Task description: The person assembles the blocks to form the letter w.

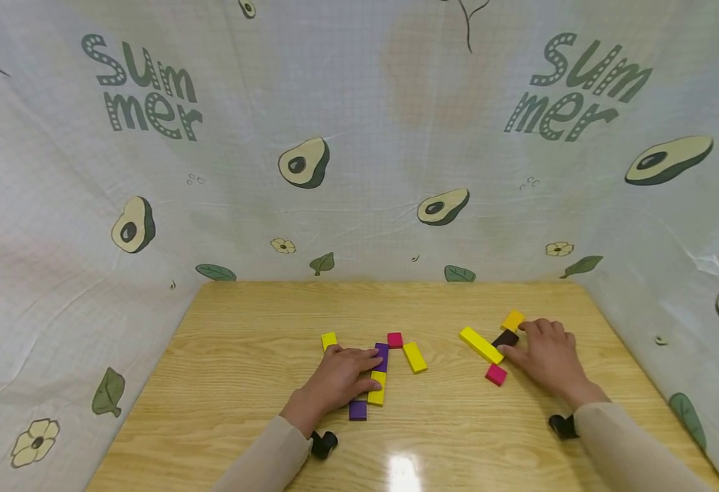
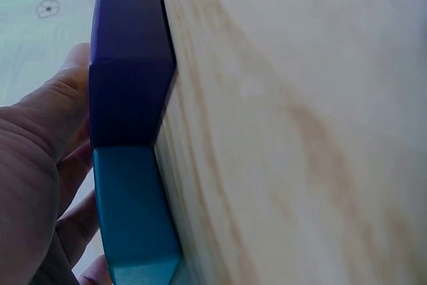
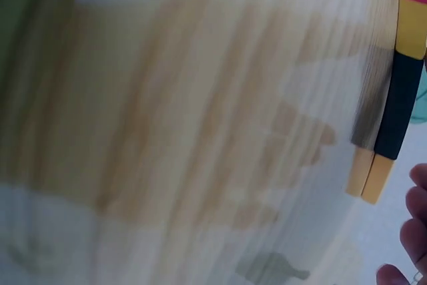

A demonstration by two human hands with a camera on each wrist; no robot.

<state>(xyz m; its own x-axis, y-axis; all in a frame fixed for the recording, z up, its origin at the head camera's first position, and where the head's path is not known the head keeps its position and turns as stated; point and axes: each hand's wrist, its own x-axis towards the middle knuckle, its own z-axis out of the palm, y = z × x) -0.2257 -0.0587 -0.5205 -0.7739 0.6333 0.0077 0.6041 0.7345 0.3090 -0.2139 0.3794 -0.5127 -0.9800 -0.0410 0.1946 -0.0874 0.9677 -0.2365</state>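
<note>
My left hand [image 1: 341, 376] lies over a group of blocks, its fingertips on a purple block [image 1: 381, 357] and its thumb at the yellow block [image 1: 376, 389] joined end to end with it. Another purple block [image 1: 357, 411] shows below that hand; in the left wrist view a purple block [image 2: 130, 65] meets a teal block [image 2: 137, 211]. A yellow block [image 1: 329, 340] sticks out beyond the knuckles. With thumb and index finger my right hand [image 1: 550, 359] pinches a black block [image 1: 506, 339], between a long yellow block [image 1: 481, 345] and an orange-yellow block [image 1: 512, 320].
A red block [image 1: 395, 340] and a yellow block [image 1: 415, 357] lie just right of the left group. Another red block [image 1: 496, 374] sits at the near end of the long yellow one. Printed cloth [image 1: 372, 137] surrounds the wooden table [image 1: 261, 311] at the back and sides.
</note>
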